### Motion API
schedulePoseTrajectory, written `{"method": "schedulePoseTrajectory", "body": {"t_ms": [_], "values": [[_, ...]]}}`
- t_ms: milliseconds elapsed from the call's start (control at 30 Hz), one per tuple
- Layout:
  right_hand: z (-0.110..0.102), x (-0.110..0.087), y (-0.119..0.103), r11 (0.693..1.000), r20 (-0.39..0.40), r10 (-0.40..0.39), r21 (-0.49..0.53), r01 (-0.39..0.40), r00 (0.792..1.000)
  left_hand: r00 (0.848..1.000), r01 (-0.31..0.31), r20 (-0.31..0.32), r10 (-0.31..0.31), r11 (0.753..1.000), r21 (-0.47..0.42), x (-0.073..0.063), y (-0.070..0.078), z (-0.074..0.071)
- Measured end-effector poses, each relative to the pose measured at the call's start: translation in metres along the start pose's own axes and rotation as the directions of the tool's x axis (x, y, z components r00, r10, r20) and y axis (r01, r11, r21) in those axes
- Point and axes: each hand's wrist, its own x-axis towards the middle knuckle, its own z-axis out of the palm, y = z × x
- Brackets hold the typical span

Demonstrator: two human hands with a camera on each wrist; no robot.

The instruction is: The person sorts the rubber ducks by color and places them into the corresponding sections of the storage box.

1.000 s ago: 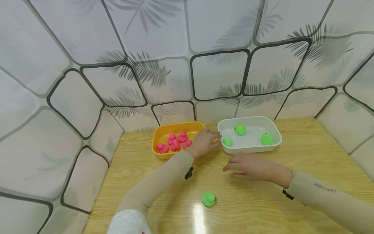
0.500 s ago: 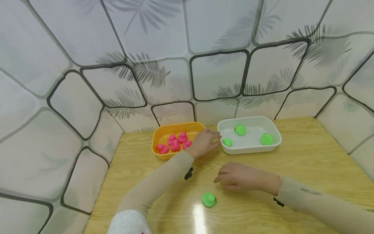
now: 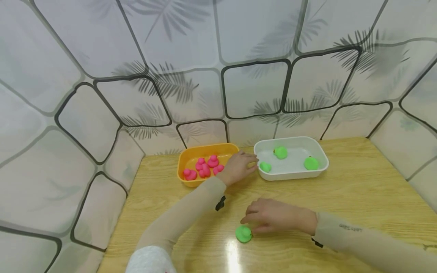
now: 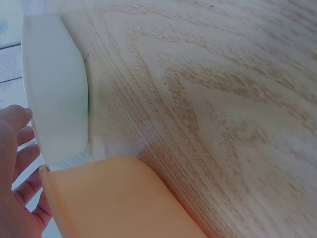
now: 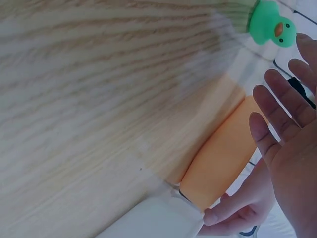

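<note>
A green rubber duck (image 3: 242, 234) sits on the wooden table by itself, its orange beak and eyes visible in the right wrist view. My right hand (image 3: 273, 215) hovers close beside it, fingers spread and relaxed around nothing; whether a fingertip touches the duck cannot be told. Over the right end of the orange tub (image 3: 194, 183) lies my left hand (image 3: 238, 167), its loosely bent fingers reaching to the rim of the white tub (image 3: 293, 176). Several pink rubber ducks (image 3: 213, 161) lie in the orange tub. Inside the white one are three green ducks (image 3: 280, 152).
Both tubs stand side by side at the back of the table (image 3: 362, 178), near a wall (image 3: 256, 89) with a stone and leaf pattern. Another patterned wall (image 3: 99, 189) borders the left side. Light glares on the tabletop near the front.
My right hand has moved from in front of the white tub, leftward and toward me, to the lone green duck. The left hand and the ducks have stayed in place.
</note>
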Motion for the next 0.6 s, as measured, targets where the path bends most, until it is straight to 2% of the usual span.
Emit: {"method": "schedulePoseTrajectory", "body": {"t_ms": [600], "values": [[0.012, 0.01, -0.004, 0.998, 0.004, -0.057, -0.01, 0.057, 0.998, 1.0, 0.003, -0.002, -0.003, 1.0, -0.014, 0.0, -0.001, 0.001]]}}
